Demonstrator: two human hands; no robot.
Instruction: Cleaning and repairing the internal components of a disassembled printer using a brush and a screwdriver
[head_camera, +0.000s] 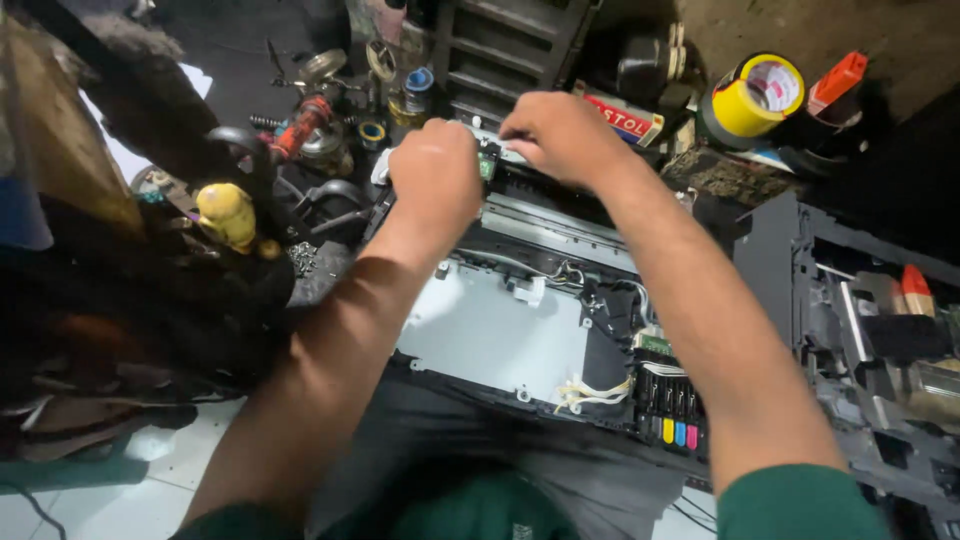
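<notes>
An opened printer chassis (500, 335) lies in front of me, with a bare metal plate, white wires and a row of coloured ink ports (678, 432) at its near right. My left hand (435, 175) is closed over the far edge of the chassis, next to a small green circuit board (487, 166). My right hand (560, 135) is curled on a pale part at the same far edge, fingers pressing down on it. What the fingers grip underneath is hidden.
A yellow tape roll (755, 95) and an orange-capped item (838, 80) stand at the back right. A detached dark printer housing (860, 340) sits on the right. Tools, springs and a yellow-handled item (228, 215) clutter the left. White floor tile (120, 490) shows below.
</notes>
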